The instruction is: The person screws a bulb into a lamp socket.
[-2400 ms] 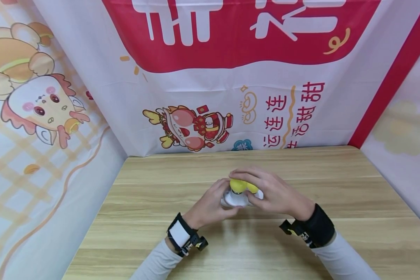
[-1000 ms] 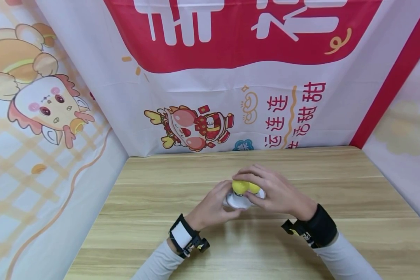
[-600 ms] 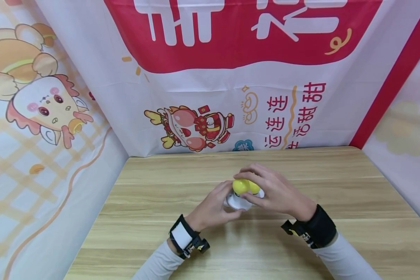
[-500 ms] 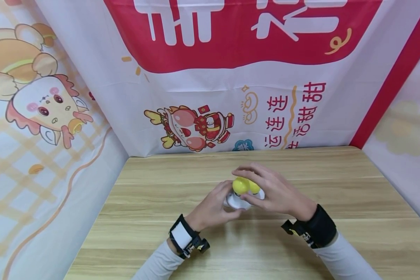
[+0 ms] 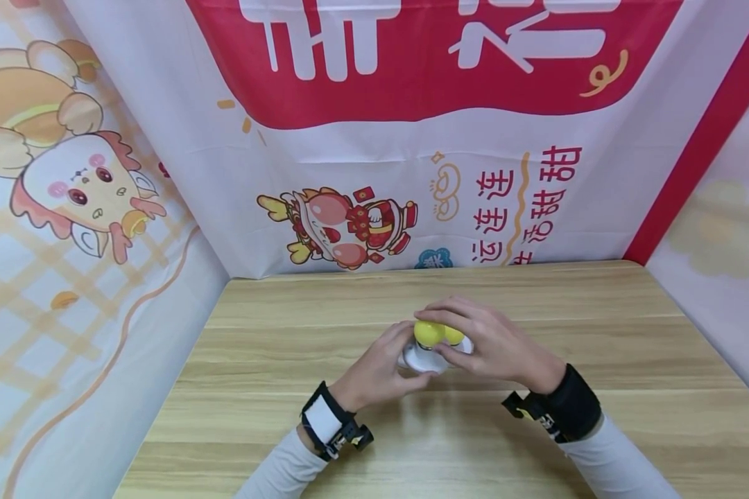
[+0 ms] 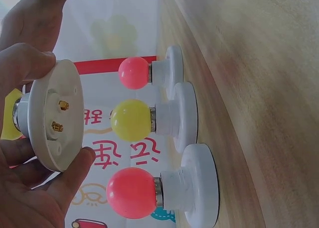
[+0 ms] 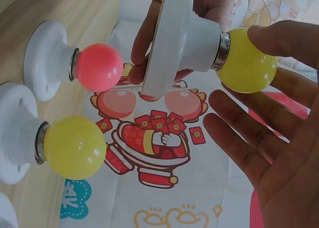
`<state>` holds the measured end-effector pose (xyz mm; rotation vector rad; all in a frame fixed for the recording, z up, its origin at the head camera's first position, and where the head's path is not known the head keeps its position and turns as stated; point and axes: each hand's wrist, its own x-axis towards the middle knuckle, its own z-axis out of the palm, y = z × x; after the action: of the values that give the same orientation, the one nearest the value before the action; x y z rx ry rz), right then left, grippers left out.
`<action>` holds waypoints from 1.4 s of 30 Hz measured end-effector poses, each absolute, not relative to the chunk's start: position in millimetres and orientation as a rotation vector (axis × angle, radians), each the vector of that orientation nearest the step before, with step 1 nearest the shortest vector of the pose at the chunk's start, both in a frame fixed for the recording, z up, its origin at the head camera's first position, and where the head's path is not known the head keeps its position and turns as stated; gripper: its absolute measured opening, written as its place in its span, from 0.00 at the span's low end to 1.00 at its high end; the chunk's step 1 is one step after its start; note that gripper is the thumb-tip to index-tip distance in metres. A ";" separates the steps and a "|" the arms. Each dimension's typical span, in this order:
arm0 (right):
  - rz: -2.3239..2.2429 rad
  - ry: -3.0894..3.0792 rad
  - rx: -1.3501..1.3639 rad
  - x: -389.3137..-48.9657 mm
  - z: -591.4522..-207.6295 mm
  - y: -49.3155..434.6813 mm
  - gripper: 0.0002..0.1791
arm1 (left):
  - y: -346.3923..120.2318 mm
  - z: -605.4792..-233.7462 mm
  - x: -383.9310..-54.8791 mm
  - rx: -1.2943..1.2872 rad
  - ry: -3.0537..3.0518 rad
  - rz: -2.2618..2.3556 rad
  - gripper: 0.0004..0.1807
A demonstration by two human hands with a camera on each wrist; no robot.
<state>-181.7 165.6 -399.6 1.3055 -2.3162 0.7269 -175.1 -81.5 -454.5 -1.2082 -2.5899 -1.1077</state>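
In the head view my left hand (image 5: pixel 374 374) grips a white lamp holder (image 5: pixel 423 357) by its round base, held above the table. A yellow light bulb (image 5: pixel 428 334) sits in that holder, and my right hand (image 5: pixel 493 346) grips it, thumb on one side and fingers on the other. The left wrist view shows the hollow underside of the base (image 6: pixel 72 123), with two brass screws (image 6: pixel 64 105) inside. In the right wrist view the thumb (image 7: pixel 284 41) touches the yellow bulb, whose metal collar (image 7: pixel 223 51) shows at the socket.
Several similar lamps stand on the wooden table (image 5: pixel 274 360): a pink bulb (image 6: pixel 133 72), a yellow bulb (image 6: pixel 132 119) and another pink bulb (image 6: pixel 130 193), each in a white holder. The hands mostly hide them in the head view. Printed cloth (image 5: pixel 349 152) hangs behind the table.
Both hands have shifted slightly right since the oldest frame. The right index finger lifted off the bulb half a second ago and is back on it; the thumb has moved right along it.
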 end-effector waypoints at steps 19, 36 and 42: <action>0.744 -2.377 1.262 -176.9 -396.4 167.5 0.35 | -80.0 -452.8 -174.1 -1.230 -2.570 -1.064 0.45; 0.716 -2.327 1.274 -180.0 -396.5 167.7 0.26 | -80.1 -453.5 -173.9 -1.232 -2.578 -1.080 0.47; 0.695 -2.342 1.237 -180.3 -397.2 167.5 0.25 | -80.2 -454.1 -172.7 -1.221 -2.579 -1.096 0.46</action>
<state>-180.3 167.5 -397.2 1.2370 -2.3424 0.6954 -172.7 -80.2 -454.1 -1.2213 -2.5790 -1.0965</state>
